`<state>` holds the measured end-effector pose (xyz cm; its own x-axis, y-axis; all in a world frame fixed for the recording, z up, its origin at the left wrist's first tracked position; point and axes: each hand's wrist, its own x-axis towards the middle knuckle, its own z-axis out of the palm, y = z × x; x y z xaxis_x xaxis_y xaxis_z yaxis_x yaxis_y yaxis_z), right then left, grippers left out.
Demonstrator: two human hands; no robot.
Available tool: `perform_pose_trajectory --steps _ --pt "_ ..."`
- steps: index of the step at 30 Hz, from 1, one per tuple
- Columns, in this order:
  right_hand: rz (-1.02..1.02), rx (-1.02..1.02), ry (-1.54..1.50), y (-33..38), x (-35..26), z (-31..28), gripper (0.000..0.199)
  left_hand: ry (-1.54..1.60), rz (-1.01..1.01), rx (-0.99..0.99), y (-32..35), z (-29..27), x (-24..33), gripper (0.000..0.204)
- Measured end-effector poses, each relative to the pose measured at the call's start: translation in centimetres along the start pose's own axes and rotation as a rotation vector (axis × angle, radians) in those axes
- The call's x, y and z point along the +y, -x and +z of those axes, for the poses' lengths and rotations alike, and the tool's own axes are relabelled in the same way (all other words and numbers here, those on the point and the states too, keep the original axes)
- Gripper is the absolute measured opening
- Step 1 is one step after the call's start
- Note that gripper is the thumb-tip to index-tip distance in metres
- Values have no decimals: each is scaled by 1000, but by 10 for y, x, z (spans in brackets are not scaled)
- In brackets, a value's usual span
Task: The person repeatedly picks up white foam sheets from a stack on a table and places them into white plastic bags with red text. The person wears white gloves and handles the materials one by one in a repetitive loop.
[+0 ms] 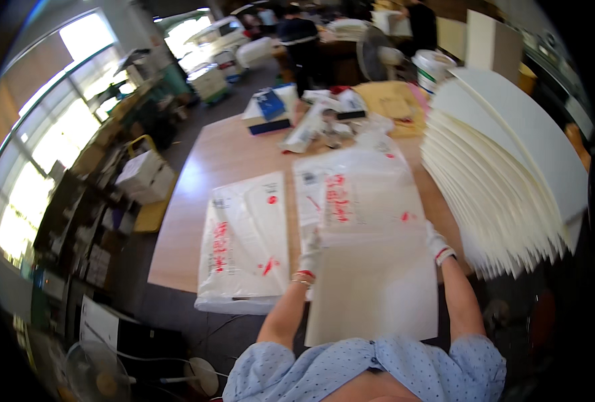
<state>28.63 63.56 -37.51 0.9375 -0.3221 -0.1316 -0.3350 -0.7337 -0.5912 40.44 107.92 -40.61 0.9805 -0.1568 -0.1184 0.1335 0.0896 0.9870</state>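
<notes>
A cream-coloured flat board (pixel 378 288) lies between my hands, its near end hanging past the table edge toward my body. Its far part meets a clear plastic bag (pixel 371 184) with red markings; whether the board is inside the bag or under it I cannot tell. My left hand (pixel 310 253), in a white glove with a red cuff, grips the board's left edge. On the opposite edge is my right hand (pixel 438 245), gloved the same way, fingers partly hidden. To the left lies another bagged flat pack (pixel 244 238) with similar red markings.
A fanned stack of cream boards (pixel 498 181) rises at the right. Farther back on the wooden table (pixel 197 181) are a blue-and-white box (pixel 268 107), crumpled plastic and yellow paper (pixel 394 107). A white bucket (pixel 433 70) stands behind. Two people are in the background; a fan (pixel 96 372) is lower left.
</notes>
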Motion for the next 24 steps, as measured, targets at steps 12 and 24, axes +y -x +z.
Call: perform_pose_trajectory --steps 12,24 --pt "-261 -126 -35 186 -12 -28 85 -1099 101 -79 222 8 110 74" --pt "-340 286 -141 266 -31 -1 51 -279 -144 8 299 6 35 36"
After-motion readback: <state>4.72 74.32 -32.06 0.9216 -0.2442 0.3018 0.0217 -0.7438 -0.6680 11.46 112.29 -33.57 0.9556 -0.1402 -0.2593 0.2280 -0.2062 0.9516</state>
